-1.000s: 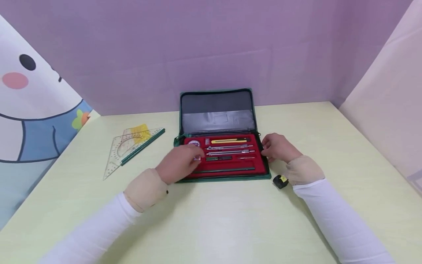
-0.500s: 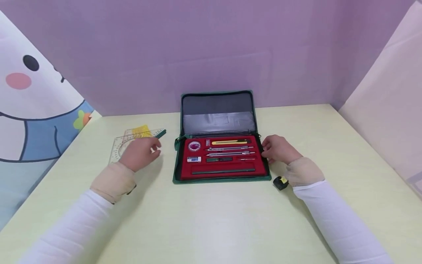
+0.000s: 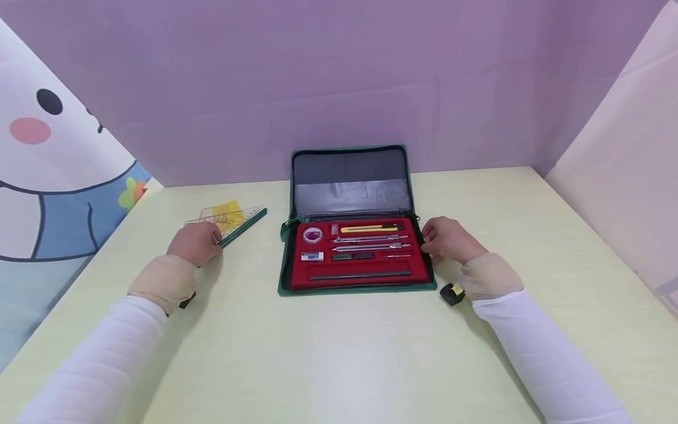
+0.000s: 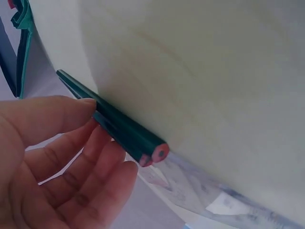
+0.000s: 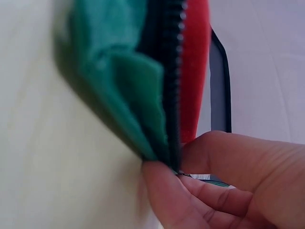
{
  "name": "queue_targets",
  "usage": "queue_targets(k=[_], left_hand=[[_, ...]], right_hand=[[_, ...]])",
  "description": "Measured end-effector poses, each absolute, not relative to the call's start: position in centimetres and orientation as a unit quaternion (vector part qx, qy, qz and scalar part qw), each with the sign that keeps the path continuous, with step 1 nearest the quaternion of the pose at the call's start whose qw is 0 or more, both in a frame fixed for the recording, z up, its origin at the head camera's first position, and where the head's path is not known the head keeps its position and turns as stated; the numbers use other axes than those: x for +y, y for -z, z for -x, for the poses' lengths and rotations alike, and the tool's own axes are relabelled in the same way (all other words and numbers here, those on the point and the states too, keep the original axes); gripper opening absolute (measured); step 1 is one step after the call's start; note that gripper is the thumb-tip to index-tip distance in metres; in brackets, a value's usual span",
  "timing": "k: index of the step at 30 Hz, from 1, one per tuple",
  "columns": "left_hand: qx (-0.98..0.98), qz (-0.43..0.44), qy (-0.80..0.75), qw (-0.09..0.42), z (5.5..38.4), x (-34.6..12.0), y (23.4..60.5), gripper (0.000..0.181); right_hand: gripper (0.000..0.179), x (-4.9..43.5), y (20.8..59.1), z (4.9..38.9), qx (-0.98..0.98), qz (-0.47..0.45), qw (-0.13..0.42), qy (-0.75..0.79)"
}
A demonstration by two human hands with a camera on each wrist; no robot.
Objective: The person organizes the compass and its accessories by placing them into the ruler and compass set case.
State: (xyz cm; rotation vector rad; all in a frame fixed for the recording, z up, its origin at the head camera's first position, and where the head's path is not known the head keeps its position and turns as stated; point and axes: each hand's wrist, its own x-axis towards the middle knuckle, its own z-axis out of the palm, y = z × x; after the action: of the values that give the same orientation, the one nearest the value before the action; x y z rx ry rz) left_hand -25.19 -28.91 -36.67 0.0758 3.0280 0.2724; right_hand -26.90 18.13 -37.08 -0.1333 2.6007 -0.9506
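Note:
My left hand is at the near end of two dark green pencils lying side by side on the table. In the left wrist view the thumb and curled fingers pinch the pencils, whose pinkish ends show. A clear set square lies under and beside them, partly hidden by the hand. My right hand pinches the right edge of an open green zip case, thumb and fingers on the zip border. The case's red tray faces up and its dark lid stands raised behind.
The tray holds a yellow utility knife, silver compasses, a white-and-blue eraser, a round pinkish item and a long dark strip. A yellow sheet lies by the set square. A purple cloth wall closes the back.
My left hand has moved left from over the tray to the pencils and taken hold of them, uncovering the eraser and round item. The right hand has kept its place at the case.

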Motion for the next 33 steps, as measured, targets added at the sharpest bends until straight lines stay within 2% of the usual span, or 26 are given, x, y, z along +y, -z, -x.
queue_targets(k=[16, 25, 33], left_hand=[[0.993, -0.021, -0.089, 0.068, 25.49, -28.81, 36.65, 0.020], [0.994, -0.025, -0.098, 0.050, 25.39, -28.54, 36.77, 0.018], [0.992, -0.058, -0.115, 0.011, 25.18, -27.96, 36.79, 0.015]], right_hand=[[0.032, 18.10, 37.07, 26.84, 0.923, 0.046, 0.182, 0.335], [0.032, 18.19, 37.09, 26.84, 0.923, 0.050, 0.181, 0.336], [0.032, 18.15, 37.11, 26.89, 0.923, 0.052, 0.179, 0.336]])
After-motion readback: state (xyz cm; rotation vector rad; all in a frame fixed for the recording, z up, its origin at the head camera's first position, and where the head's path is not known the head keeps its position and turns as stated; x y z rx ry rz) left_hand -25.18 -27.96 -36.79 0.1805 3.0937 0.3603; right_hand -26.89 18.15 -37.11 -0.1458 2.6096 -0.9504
